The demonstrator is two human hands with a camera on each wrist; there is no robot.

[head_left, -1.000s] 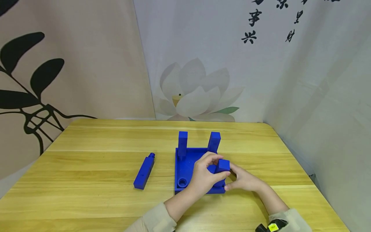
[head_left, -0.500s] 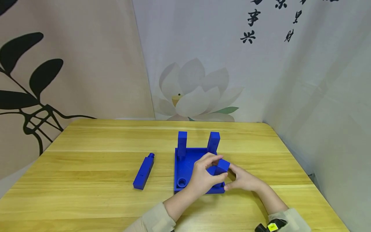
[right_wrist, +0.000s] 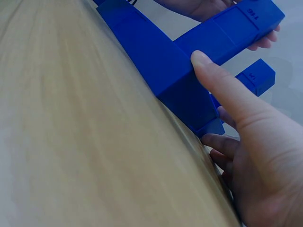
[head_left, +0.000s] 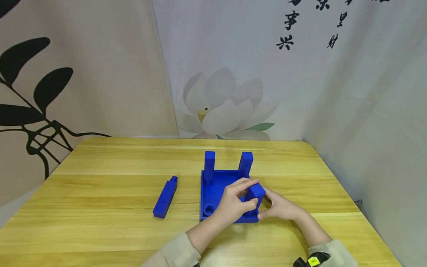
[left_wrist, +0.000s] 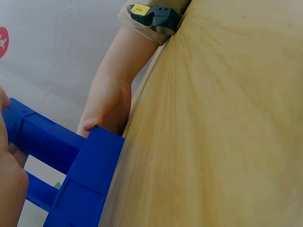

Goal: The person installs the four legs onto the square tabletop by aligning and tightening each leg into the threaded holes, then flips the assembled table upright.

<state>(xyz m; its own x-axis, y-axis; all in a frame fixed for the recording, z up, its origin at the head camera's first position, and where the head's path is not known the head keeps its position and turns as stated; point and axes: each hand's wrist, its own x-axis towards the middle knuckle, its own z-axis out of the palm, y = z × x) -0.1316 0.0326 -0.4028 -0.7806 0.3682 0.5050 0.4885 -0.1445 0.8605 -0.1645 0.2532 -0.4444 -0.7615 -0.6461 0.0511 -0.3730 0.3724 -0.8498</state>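
A blue square base with raised edges lies on the table, two blue legs standing at its far corners. At its near right corner, my left hand pinches a third upright leg near the top, between thumb and fingers. My right hand grips that same corner of the base; in the right wrist view its thumb lies at the corner beside the leg's foot. A round socket shows at the near left corner. Left of the base lies a loose blue leg with a narrow round end.
The wooden table extends on both sides of the base. Behind it hangs a pale cloth backdrop with a printed flower, and a cloth stands along the right side. A black band sits on the right wrist.
The leg in my left hand has turned about its length, its top face now at another angle. My left fingers have shifted slightly with it. The right hand stays on the base's corner.
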